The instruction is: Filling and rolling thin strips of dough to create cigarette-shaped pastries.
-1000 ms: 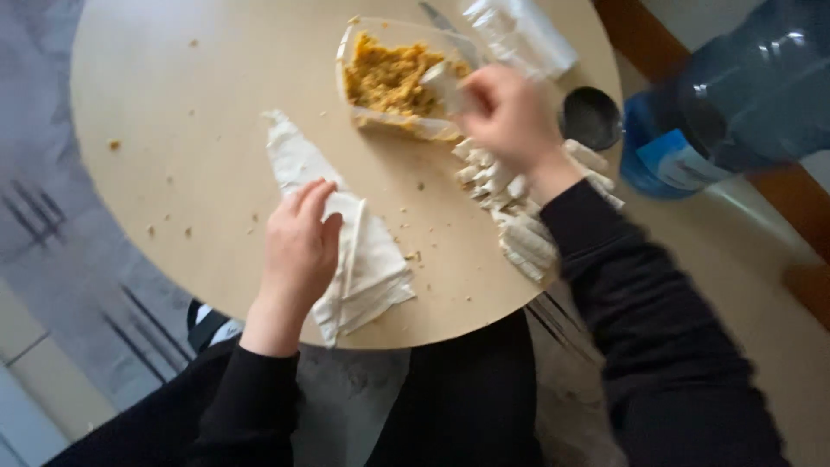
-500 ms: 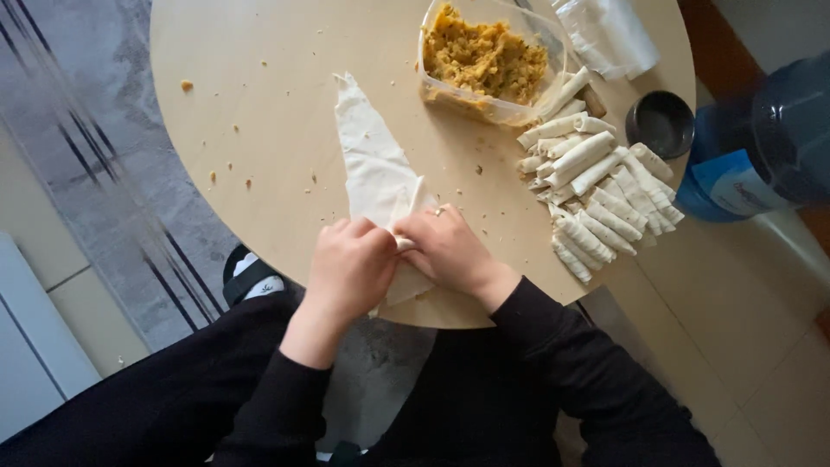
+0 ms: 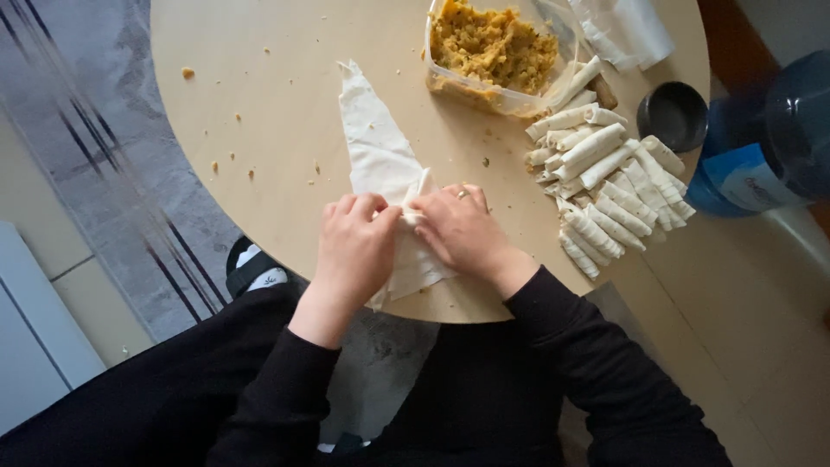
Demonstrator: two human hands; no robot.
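A long white triangle of thin dough point(image 3: 372, 138) lies on the round beige table point(image 3: 259, 104), its tip pointing away from me. My left hand point(image 3: 354, 246) and my right hand point(image 3: 462, 232) meet over its wide near end, fingers pinching and folding the dough edge between them. A ring shows on my right hand. Any filling under the fold is hidden by my fingers.
A clear tub of yellow-orange filling point(image 3: 493, 52) stands at the far side. A pile of several rolled pastries point(image 3: 605, 195) lies to the right, next to a small dark bowl point(image 3: 673, 117). A plastic bag point(image 3: 627, 30) and a big blue water bottle point(image 3: 769, 138) are at right. Crumbs dot the table.
A second ago my right hand was at the filling tub and my left lay flat on the dough. Both hands have since come together on the dough's near end, now slightly farther up.
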